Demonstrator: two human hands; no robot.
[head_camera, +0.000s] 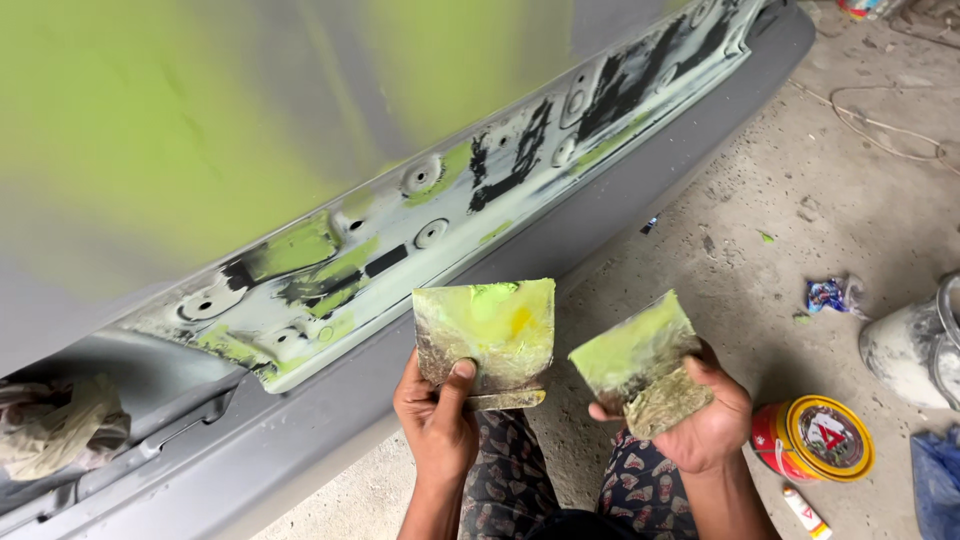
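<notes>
My left hand (437, 412) grips a flat metal spreader (487, 332) by its lower edge, thumb on its face; the blade carries smeared yellow-green putty. My right hand (700, 415) holds a second spreader (640, 355), tilted, also coated in green putty. Both are held up side by side, apart, in front of a car body panel (180, 130) sprayed green and grey, with a putty-smeared sill strip (430, 225) full of holes.
A grey lower sill (300, 440) runs diagonally. A crumpled rag (60, 425) lies at the left. On the concrete floor at the right are a red and yellow tin (815, 438), a small tube (805, 512), a white bucket (915, 350), a wrapper (835, 295) and a cord (880, 125).
</notes>
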